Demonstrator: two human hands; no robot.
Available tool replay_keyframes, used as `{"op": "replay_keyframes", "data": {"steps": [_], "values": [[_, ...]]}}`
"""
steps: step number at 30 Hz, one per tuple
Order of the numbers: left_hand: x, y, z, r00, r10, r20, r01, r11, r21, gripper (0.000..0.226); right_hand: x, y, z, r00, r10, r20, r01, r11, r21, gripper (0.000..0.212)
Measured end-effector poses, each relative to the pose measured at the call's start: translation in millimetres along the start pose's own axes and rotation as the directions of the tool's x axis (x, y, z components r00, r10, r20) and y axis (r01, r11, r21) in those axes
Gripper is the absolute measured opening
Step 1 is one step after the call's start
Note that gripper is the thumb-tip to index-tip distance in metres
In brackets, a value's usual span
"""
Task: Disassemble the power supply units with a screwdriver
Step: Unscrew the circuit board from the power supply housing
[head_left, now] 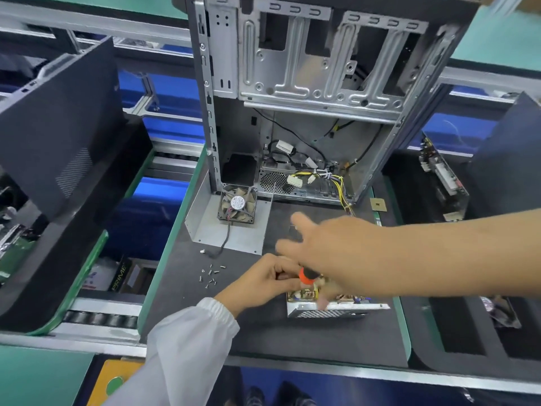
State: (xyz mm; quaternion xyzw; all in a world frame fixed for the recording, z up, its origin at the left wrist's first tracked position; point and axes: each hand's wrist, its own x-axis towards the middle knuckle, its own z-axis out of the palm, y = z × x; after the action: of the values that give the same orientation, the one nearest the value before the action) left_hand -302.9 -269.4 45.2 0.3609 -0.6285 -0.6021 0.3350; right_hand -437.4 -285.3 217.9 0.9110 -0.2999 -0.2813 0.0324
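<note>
An opened power supply unit (336,309) lies on the black mat (263,332), its circuit board showing above a perforated metal wall. A screwdriver with an orange and black handle (306,277) stands over its left end. My left hand (260,281), in a white sleeve, has its fingers curled at that handle and appears to grip it. My right hand (319,249) is blurred, fingers spread and straight, crossing above the screwdriver and the unit and holding nothing. The unit's removed metal cover (202,227) lies behind, with a fan (237,207) on it.
Several loose screws (211,275) lie left of my left hand. An open computer case (292,98) stands at the back with another supply and yellow cables (322,178) inside. A small chip (377,205) and a circuit board (442,183) lie to the right. Black foam trays (58,127) flank the mat.
</note>
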Motion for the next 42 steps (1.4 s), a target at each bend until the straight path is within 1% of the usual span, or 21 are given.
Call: {"op": "replay_keyframes", "data": {"steps": [4, 6, 9, 11, 13, 15, 16, 18, 20, 22, 23, 25, 27, 29, 30, 31, 33, 35, 37, 40, 42], "values": [[2, 4, 1, 0.999, -0.021, 0.031, 0.021, 1.0, -0.013, 0.003, 0, 4, -2, 0.993, 0.052, -0.103, -0.071, 0.98, -0.186, 0.024], [4, 2, 1, 1.0, -0.011, 0.008, 0.011, 1.0, -0.023, 0.025, -3, 2, 4, 0.996, 0.001, -0.092, -0.015, 0.988, -0.155, 0.012], [5, 4, 0, 0.999, -0.04, 0.026, 0.041, 0.998, -0.052, 0.006, -10, 10, 0, 0.997, -0.059, 0.046, 0.056, 0.996, 0.072, 0.05], [5, 7, -1, 0.998, -0.019, 0.054, 0.019, 1.0, 0.002, 0.017, -11, 13, -4, 0.998, 0.046, 0.037, -0.05, 0.991, 0.121, 0.063], [4, 7, -2, 0.997, -0.045, 0.06, 0.045, 0.999, -0.005, 0.009, -10, 10, -4, 0.989, 0.141, -0.053, -0.143, 0.989, -0.032, 0.059], [3, 9, -2, 0.998, -0.045, 0.043, 0.046, 0.998, -0.04, 0.014, -8, 7, 5, 0.991, 0.066, -0.114, -0.081, 0.987, -0.136, 0.033], [3, 9, -2, 0.998, -0.049, 0.049, 0.051, 0.998, -0.039, 0.011, -9, 6, 7, 0.996, 0.01, -0.094, -0.02, 0.995, -0.102, 0.02], [4, 11, -4, 0.996, -0.072, 0.059, 0.073, 0.997, -0.014, 0.013, -14, 12, 5, 0.997, -0.074, 0.016, 0.072, 0.993, 0.09, 0.036], [5, 12, -5, 0.995, -0.067, 0.078, 0.068, 0.998, -0.018, 0.009, -18, 18, -3, 0.998, -0.049, 0.043, 0.039, 0.976, 0.212, 0.049], [6, 12, -6, 0.995, -0.063, 0.071, 0.065, 0.998, -0.02, 0.02, -16, 12, -4, 0.992, 0.11, -0.061, -0.106, 0.992, 0.061, 0.059], [6, 12, -6, 0.994, -0.079, 0.081, 0.081, 0.997, -0.014, 0.008, -14, 9, -5, 0.98, 0.157, -0.123, -0.166, 0.984, -0.068, 0.058], [4, 12, -6, 0.993, -0.083, 0.089, 0.085, 0.996, -0.016, 0.004, -11, 6, 1, 0.98, 0.119, -0.157, -0.142, 0.98, -0.142, 0.044], [5, 11, -6, 0.992, -0.096, 0.086, 0.099, 0.995, -0.024, 0.016, -14, 12, 3, 1.0, 0.006, -0.008, -0.006, 0.997, 0.08, 0.02], [7, 11, -5, 0.992, -0.084, 0.096, 0.087, 0.996, -0.03, 0.026, -20, 22, -3, 0.986, -0.117, 0.123, 0.071, 0.943, 0.326, 0.042], [7, 11, -4, 0.99, -0.086, 0.112, 0.091, 0.995, -0.041, 0.024, -21, 22, -6, 0.988, -0.095, 0.118, 0.049, 0.938, 0.343, 0.043], [7, 12, -3, 0.991, -0.082, 0.11, 0.088, 0.995, -0.049, 0.026, -22, 19, -8, 0.997, -0.025, 0.07, 0.004, 0.956, 0.295, 0.049], [7, 12, -2, 0.991, -0.092, 0.098, 0.096, 0.994, -0.045, 0.034, -17, 11, -9, 0.983, 0.147, -0.108, -0.149, 0.989, -0.005, 0.066], [6, 13, -2, 0.99, -0.09, 0.107, 0.094, 0.995, -0.034, 0.018, -14, 7, -5, 0.972, 0.138, -0.188, -0.174, 0.966, -0.189, 0.054], [7, 12, -4, 0.988, -0.108, 0.112, 0.113, 0.993, -0.037, 0.016, -15, 10, 2, 0.989, 0.026, -0.149, -0.036, 0.997, -0.062, 0.023], [8, 10, -7, 0.987, -0.1, 0.124, 0.103, 0.995, -0.017, 0.029, -22, 21, 5, 0.997, -0.074, 0.012, 0.069, 0.967, 0.246, 0.056], [9, 11, -6, 0.987, -0.088, 0.134, 0.092, 0.995, -0.025, 0.017, -22, 14, 3, 0.998, 0.059, -0.025, -0.054, 0.986, 0.161, 0.067]]}}
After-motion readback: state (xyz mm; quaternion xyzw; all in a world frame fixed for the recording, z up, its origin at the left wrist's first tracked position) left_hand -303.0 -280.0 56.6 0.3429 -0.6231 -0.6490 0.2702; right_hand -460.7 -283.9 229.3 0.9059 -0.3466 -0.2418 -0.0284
